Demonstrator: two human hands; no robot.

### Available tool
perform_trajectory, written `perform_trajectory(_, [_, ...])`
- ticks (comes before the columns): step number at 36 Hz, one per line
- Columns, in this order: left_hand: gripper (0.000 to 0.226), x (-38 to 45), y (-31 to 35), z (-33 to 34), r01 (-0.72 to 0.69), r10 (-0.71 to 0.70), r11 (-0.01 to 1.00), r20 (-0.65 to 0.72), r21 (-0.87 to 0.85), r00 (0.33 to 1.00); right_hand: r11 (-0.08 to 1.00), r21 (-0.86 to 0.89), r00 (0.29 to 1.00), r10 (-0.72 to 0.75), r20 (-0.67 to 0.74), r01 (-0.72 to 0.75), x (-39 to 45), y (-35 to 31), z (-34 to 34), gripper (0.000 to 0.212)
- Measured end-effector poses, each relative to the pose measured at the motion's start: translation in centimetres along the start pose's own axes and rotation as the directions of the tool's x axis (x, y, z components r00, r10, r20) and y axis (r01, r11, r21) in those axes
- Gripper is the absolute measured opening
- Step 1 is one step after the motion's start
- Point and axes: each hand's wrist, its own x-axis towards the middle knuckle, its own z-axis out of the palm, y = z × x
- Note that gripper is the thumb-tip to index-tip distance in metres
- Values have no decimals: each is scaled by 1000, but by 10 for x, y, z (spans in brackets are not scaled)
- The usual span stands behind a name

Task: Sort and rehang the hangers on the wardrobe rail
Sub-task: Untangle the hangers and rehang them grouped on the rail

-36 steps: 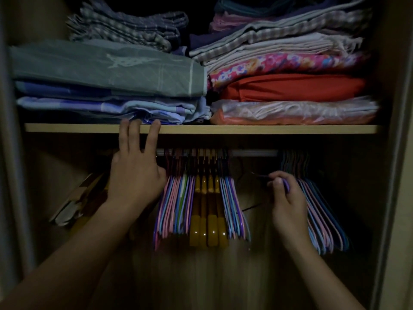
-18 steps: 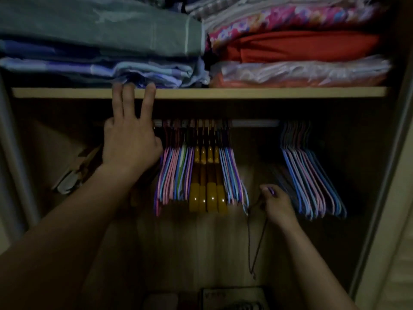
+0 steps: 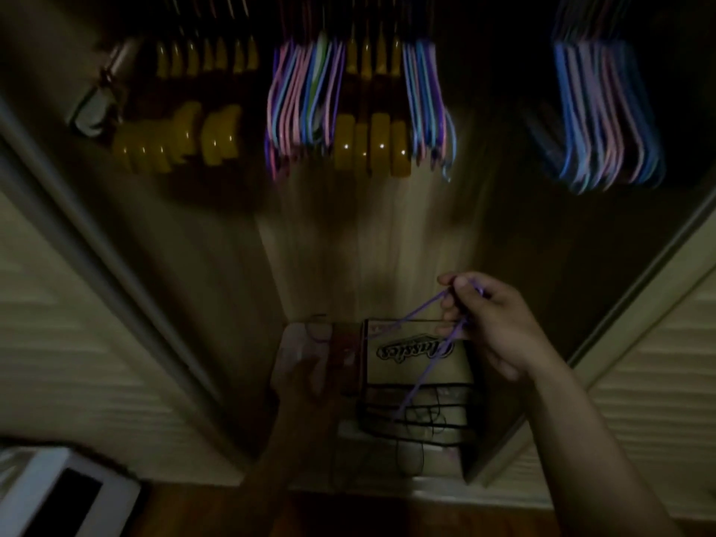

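Head view, looking steeply down into the wardrobe: the purple hanger (image 3: 430, 343) is off the rail and held low, above the cardboard box (image 3: 418, 366) on the wardrobe floor. The right hand (image 3: 499, 327) pinches it near its top, fingers and thumb closed on the thin wire, and the hanger's arms slope down from the hand across the box. Left of the box, the left hand (image 3: 306, 377) is dark and blurred; it reaches down near a pale object (image 3: 300, 343) beside the box, and I cannot tell whether its fingers are spread or holding anything.

High above the box, most hangers are already hung in groups: yellow hangers (image 3: 182, 145) far to the left, a pastel bunch (image 3: 306, 98), more yellow hangers (image 3: 372, 145) and a small blue bunch (image 3: 426, 106) directly above, and a separate blue-and-pink bunch (image 3: 604, 114) up to the right. The rail itself is out of frame. Black cords (image 3: 418, 416) lie across the box's near end.

By my reading the sorting is well along: like hangers mostly hang together. What remains is to hang this purple one with the matching thin ones, and perhaps to merge the split yellow and thin groups.
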Motion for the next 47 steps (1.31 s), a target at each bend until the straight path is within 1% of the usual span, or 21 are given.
perform_trajectory(2, [43,-14,-25,-1,183,-165,979,166,-94,972,999,53,999,-14,35,13,-3,-3,-3,24])
perform_trajectory(5, [28,-23,-46,-19,354,-291,923,328,-151,899,993,115,998,-20,64,13,-5,-5,-9,24])
perform_trajectory(8, [21,-30,-46,-42,426,-308,885,448,-189,839,975,220,999,7,37,-15,-3,-2,-19,24])
perform_trajectory(13, [30,-42,-67,-74,573,-397,800,557,-180,729,927,373,996,65,-60,-38,7,6,-41,25])
perform_trajectory(17, [38,-43,-69,-83,649,-425,708,565,-279,707,904,424,980,134,-148,-59,20,23,-53,25])
perform_trajectory(18, [36,-41,-66,-83,646,-410,699,569,-305,713,925,368,964,174,-202,-90,26,31,-52,27])
perform_trajectory(20, [35,-38,-56,-82,629,-376,705,581,-327,722,970,-12,905,222,-363,-243,35,52,-49,33])
perform_trajectory(22, [37,-36,-47,-77,607,-351,718,576,-341,739,840,-405,874,153,-461,-361,36,71,-40,36])
perform_trajectory(23, [36,-35,-42,-72,601,-341,719,577,-349,742,806,-455,880,160,-448,-379,33,78,-32,36])
perform_trajectory(26, [35,-31,-31,-47,599,-367,728,548,-334,751,797,-393,888,416,-194,-459,4,92,5,28])
perform_trajectory(29, [24,-34,-17,-11,545,-383,819,537,-179,752,783,-246,774,614,158,-571,-30,104,49,42])
perform_trajectory(30, [26,-41,-27,-10,464,-323,877,560,-127,763,773,-209,747,633,202,-599,-38,109,62,44])
perform_trajectory(31, [31,-41,-33,10,422,-363,907,526,8,769,769,-195,737,640,219,-609,-42,112,72,42])
perform_trajectory(32, [39,-39,-34,39,363,-419,906,575,217,702,782,-179,755,623,204,-597,-44,113,79,37])
perform_trajectory(33, [46,-32,-31,61,286,-539,833,579,474,612,806,-154,791,592,155,-572,-43,112,82,33])
perform_trajectory(34, [51,-29,-27,71,196,-534,815,576,546,619,826,-117,822,562,99,-551,-41,110,81,32])
perform_trajectory(36, [56,-41,-19,51,214,-249,968,656,135,713,854,-30,854,520,24,-519,-36,104,68,31])
perform_trajectory(38, [56,-37,25,48,261,-179,965,723,-1,667,876,51,876,482,-31,-480,-33,94,48,28])
perform_trajectory(40, [57,-31,36,50,199,-67,977,763,-82,643,893,59,885,450,-117,-447,-32,82,32,24])
perform_trajectory(45, [41,-7,50,38,-32,49,999,645,-39,762,965,-58,922,227,-313,-257,-28,47,-2,23])
perform_trajectory(47, [36,8,59,28,-47,83,996,602,-76,794,986,-80,918,105,-381,-146,-31,22,-15,21])
